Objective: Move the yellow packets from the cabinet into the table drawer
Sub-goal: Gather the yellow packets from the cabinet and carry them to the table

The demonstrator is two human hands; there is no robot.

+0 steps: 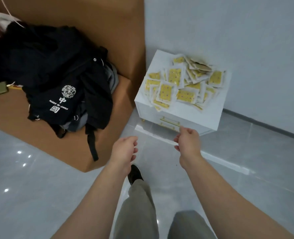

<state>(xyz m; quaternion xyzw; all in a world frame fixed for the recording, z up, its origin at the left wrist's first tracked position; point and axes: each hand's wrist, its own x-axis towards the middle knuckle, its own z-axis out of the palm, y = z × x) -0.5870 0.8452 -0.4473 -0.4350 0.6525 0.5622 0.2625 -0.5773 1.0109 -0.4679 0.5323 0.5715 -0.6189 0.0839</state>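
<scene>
White cabinet (211,116) against the wall; yellow packets (182,83) heaped on its top.
Step, judged: approach, first pick-up not yet made.
Right hand (187,140) near the gold drawer handle (170,120); left hand (125,149) apart. Fingers of both loosely curled, grasping nothing.
Next: reach up onto the heap and gather a bunch.

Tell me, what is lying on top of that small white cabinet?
A loose heap of yellow packets covers most of the top of the white cabinet, some overhanging the front edge. Whatever lies beneath the heap is hidden, and the drawers are shut.
</scene>
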